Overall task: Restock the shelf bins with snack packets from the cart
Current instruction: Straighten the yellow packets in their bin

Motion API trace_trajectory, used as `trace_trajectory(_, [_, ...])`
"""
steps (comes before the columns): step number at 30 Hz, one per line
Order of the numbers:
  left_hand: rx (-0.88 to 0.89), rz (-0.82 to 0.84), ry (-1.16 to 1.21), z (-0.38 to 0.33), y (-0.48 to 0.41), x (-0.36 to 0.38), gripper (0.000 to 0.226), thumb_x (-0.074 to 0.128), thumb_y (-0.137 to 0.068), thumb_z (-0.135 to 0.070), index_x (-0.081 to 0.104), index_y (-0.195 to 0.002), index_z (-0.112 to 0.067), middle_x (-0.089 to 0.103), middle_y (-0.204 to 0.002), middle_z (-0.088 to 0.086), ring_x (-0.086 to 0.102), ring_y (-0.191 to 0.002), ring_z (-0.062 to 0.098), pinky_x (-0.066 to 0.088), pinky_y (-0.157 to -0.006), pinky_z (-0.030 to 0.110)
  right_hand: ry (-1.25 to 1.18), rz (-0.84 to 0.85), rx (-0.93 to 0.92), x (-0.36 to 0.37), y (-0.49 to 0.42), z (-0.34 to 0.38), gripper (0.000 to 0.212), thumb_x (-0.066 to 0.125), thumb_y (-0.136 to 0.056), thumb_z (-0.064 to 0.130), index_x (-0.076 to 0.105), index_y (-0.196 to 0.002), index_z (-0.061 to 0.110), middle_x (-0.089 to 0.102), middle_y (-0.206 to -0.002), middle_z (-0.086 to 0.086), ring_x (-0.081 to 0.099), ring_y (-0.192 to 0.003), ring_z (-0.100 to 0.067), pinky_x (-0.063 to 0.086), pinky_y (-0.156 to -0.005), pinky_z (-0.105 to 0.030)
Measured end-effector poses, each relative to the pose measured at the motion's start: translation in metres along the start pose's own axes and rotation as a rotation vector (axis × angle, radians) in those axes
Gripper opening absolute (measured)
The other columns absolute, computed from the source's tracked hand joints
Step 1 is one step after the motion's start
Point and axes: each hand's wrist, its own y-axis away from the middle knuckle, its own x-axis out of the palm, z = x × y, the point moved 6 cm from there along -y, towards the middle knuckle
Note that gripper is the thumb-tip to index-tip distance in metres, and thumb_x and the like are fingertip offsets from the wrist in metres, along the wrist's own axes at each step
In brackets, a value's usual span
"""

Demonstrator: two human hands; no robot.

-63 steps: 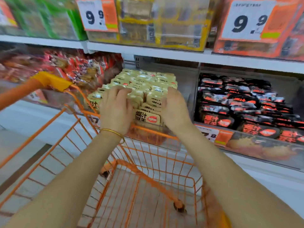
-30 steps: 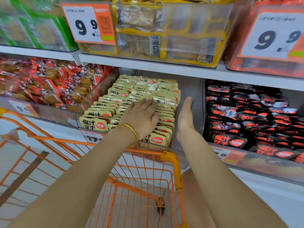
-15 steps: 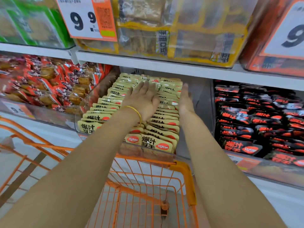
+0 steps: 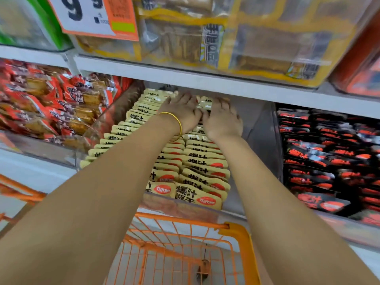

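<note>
Rows of tan snack packets with black characters and a red oval fill a clear shelf bin on the middle shelf. Both my arms reach deep into that bin. My left hand, a gold bangle at its wrist, lies flat on the rear packets with fingers spread. Right beside it, my right hand presses down on the back rows with its fingers bent over the packets. The orange wire cart stands below the bin, and I see no packets in the part of it that shows.
A bin of red packets sits to the left and a bin of black packets to the right. Above, the upper shelf carries yellow-trimmed packs and an orange price tag, close over my hands.
Both hands have slid from the front of the tan packets to the back of the bin and come together. The view has moved closer to the shelf.
</note>
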Motion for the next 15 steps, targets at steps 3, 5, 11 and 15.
trace_trajectory(3, [0.008, 0.009, 0.004, 0.003, -0.002, 0.007, 0.054, 0.016, -0.099, -0.034, 0.007, -0.150, -0.017, 0.000, -0.158, 0.000, -0.002, -0.144, 0.012, 0.002, -0.118, 0.037, 0.058, 0.011, 0.030, 0.005, 0.001, -0.003, 0.057, 0.024, -0.100, 0.041, 0.014, -0.150, 0.016, 0.012, -0.157, -0.002, 0.009, -0.144, -0.021, 0.018, -0.113, -0.050])
trace_trajectory(5, [0.025, 0.004, -0.008, 0.001, -0.002, 0.006, 0.054, 0.016, -0.099, -0.033, 0.008, -0.150, -0.018, 0.001, -0.158, -0.001, -0.002, -0.144, 0.011, 0.002, -0.117, 0.036, 0.099, 0.025, 0.058, 0.005, 0.000, -0.003, 0.058, 0.021, -0.100, 0.043, 0.014, -0.150, 0.014, 0.012, -0.156, -0.003, 0.010, -0.144, -0.022, 0.018, -0.113, -0.051])
trace_trajectory(11, [0.081, -0.007, -0.026, 0.006, -0.010, 0.008, 0.053, 0.017, -0.098, -0.033, 0.012, -0.149, -0.020, 0.004, -0.158, -0.002, 0.001, -0.144, 0.011, 0.006, -0.118, 0.036, 0.253, -0.002, 0.006, -0.001, -0.001, 0.007, 0.053, 0.025, -0.099, 0.038, 0.025, -0.147, 0.014, 0.021, -0.153, -0.005, 0.012, -0.142, -0.029, 0.011, -0.115, -0.051])
trace_trajectory(15, [0.105, 0.012, -0.023, 0.009, -0.013, 0.010, 0.053, 0.017, -0.098, -0.033, 0.013, -0.149, -0.020, 0.005, -0.158, -0.002, 0.002, -0.144, 0.010, 0.008, -0.118, 0.037, 0.261, 0.034, -0.052, 0.004, -0.003, 0.010, 0.052, 0.022, -0.100, 0.036, 0.024, -0.147, 0.015, 0.020, -0.154, -0.006, 0.013, -0.142, -0.028, 0.012, -0.115, -0.047])
